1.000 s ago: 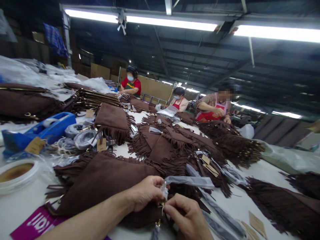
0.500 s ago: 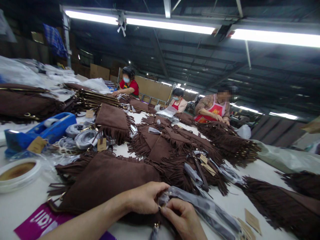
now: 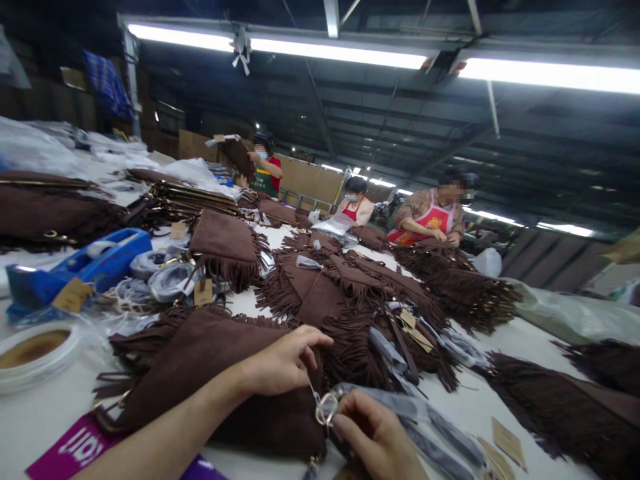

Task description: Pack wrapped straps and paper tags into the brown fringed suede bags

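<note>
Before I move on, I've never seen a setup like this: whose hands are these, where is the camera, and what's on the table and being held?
There is no machine here: these are a person's bare hands, seen by one camera worn on that person's head, looking forward and down. The right hand pinches a shiny gold-coloured metal ring. A thin white string runs from it toward the fingers of the left hand; whether they grip it is unclear. Beneath the left hand lies a dark-brown, suede-like bag with fringe. The white table also bears a blue plastic tape dispenser, a wide white tape roll and, at the right, small tan card tags.
</note>
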`<state>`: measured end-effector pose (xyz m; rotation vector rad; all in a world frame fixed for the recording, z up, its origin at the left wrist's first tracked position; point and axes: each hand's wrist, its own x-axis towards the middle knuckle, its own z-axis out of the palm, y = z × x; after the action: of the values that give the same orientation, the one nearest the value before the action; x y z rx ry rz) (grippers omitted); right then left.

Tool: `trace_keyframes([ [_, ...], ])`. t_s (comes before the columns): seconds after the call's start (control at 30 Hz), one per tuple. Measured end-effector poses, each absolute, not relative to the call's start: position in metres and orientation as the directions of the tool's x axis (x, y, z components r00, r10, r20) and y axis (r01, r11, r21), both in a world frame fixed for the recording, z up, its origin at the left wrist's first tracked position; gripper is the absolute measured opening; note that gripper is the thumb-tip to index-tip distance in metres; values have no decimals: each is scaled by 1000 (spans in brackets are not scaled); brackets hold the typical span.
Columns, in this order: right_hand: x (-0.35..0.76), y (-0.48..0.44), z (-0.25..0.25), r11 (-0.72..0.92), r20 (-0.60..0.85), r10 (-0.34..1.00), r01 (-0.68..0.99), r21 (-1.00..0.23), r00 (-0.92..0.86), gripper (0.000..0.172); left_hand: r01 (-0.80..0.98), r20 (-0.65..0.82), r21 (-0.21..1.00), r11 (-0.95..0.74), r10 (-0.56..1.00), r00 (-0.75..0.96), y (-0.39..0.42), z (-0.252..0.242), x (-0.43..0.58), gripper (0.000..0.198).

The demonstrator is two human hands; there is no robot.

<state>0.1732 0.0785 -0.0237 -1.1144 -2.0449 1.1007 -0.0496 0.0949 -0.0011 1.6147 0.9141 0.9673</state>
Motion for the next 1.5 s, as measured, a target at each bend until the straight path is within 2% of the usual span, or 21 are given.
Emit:
trace_keyframes([
  [0.1, 165, 73, -26, 479, 299, 854, 417, -773, -426, 26, -122, 97, 991, -55, 925, 367, 97, 3, -48, 68],
  [0.17, 158, 72, -28, 513, 360, 843, 394, -763, -400, 25, -208, 71, 978, 5, 931, 358, 95, 6, -43, 68],
  [0.3, 149, 75, -32, 518, 371, 832, 339, -785, -413, 25, -245, 58, 969, 23, 946, 318, 90, 10, -34, 62],
  [0.4, 146, 77, -36, 426, 324, 882, 286, -858, -342, 36, -248, 49, 968, 20, 961, 270, 89, 10, -32, 58],
  [0.47, 147, 78, -38, 327, 247, 921, 255, -910, -300, 42, -189, 25, 982, 22, 969, 247, 90, 8, -33, 47],
  [0.57, 150, 78, -39, 203, 142, 955, 227, -953, -261, 49, 74, -70, 996, 49, 946, 316, 87, 3, -33, 24],
  [0.67, 152, 78, -41, 204, 143, 958, 243, -948, -247, 54, 249, -109, 968, 21, 931, 347, 82, -3, -28, 11],
  [0.97, 153, 79, -43, 379, 308, 921, 370, -848, -238, 41, 362, -24, 932, -20, 993, 117, 73, -17, -6, 13],
  [1.07, 154, 80, -45, 409, 338, 910, 390, -825, -240, 38, 383, 60, 917, -108, 989, 135, 72, -14, -5, 14],
  [1.17, 153, 81, -48, 444, 372, 894, 397, -803, -248, 39, 334, 65, 935, -119, 983, 169, 73, -11, -8, 12],
  [1.43, 154, 82, -51, 384, 304, 918, 372, -845, -256, 44, 317, 46, 944, -92, 988, 149, 78, -14, -9, 8],
  [1.5, 156, 83, -50, 378, 295, 919, 371, -848, -262, 44, 263, 31, 962, -70, 988, 150, 78, -12, -8, 7],
])
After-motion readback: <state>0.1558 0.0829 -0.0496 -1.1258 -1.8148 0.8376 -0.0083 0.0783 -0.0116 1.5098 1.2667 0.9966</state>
